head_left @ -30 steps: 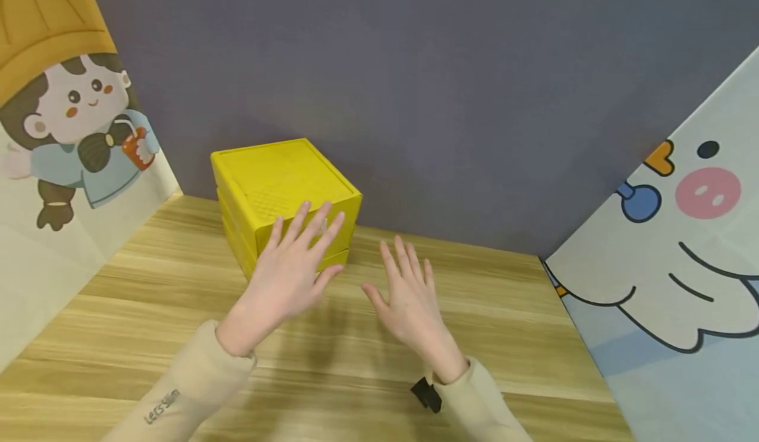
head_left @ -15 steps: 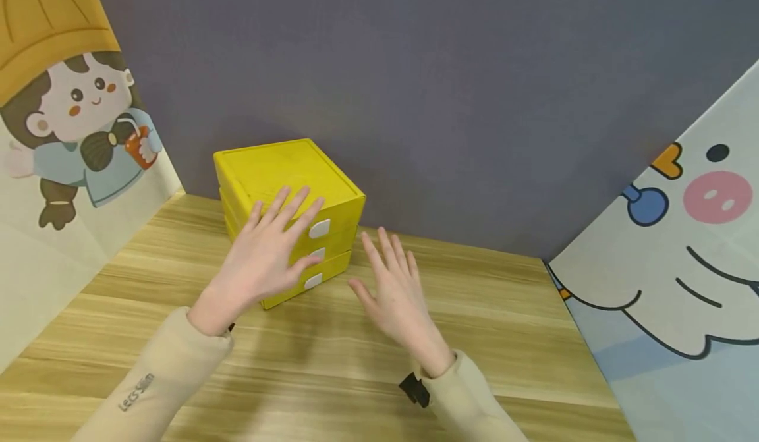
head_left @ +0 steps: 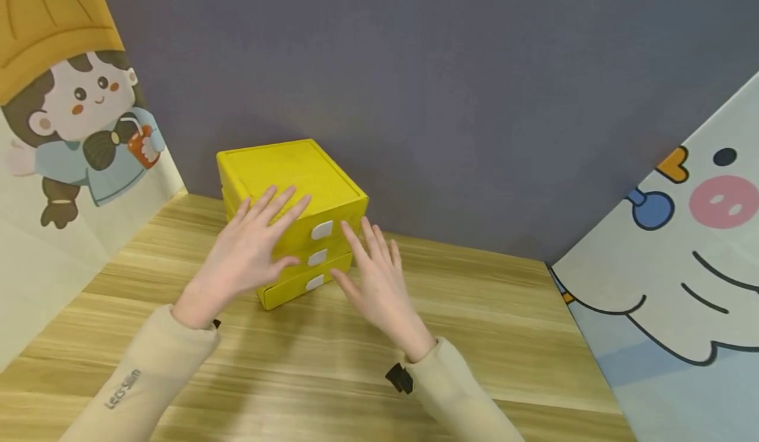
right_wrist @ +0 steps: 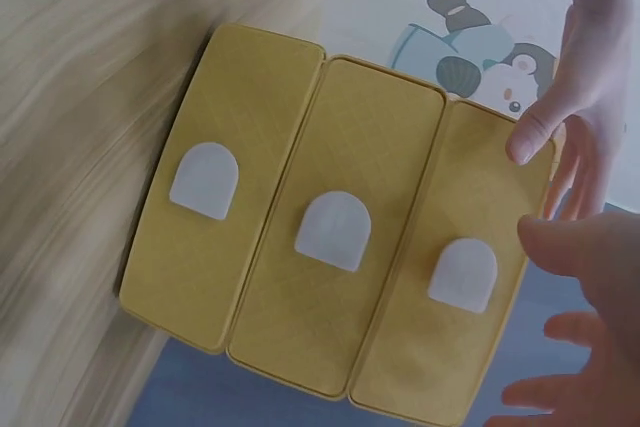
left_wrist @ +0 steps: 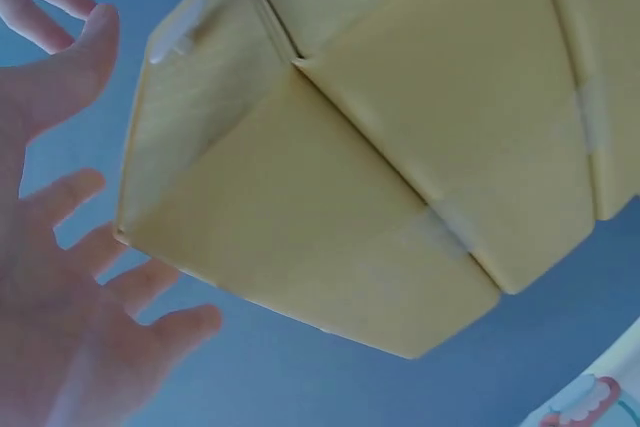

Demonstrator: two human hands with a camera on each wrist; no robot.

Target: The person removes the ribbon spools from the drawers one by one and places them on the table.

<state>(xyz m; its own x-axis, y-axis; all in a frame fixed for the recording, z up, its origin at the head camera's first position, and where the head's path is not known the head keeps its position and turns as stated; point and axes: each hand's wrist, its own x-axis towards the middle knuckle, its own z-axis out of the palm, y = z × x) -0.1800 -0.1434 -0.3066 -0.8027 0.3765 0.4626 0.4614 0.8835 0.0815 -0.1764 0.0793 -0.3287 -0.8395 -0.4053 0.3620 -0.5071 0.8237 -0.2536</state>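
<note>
A yellow box (head_left: 279, 172) with 3 drawers (right_wrist: 370, 137) stands upright on a wooden worktop (head_left: 510, 323), near the dark wall (head_left: 445, 99) behind it. A person's 2 hands are raised about the box: the left hand (head_left: 240, 249) by its front left corner, the right hand (head_left: 379, 285) just before its front right edge. On each hand the grip is apart, fingers spread, clamped on nothing; whether any fingertip touches the box cannot be told. The work looks barely begun: both hands are at the box, but all 3 drawers appear closed, their white tabs (right_wrist: 333, 231) unheld, and a firm hold seems not yet made. The wall limits room behind the box; a printed panel (head_left: 71, 257) borders the worktop to its left. Most room for moving lies in front of the box and to its right.
</note>
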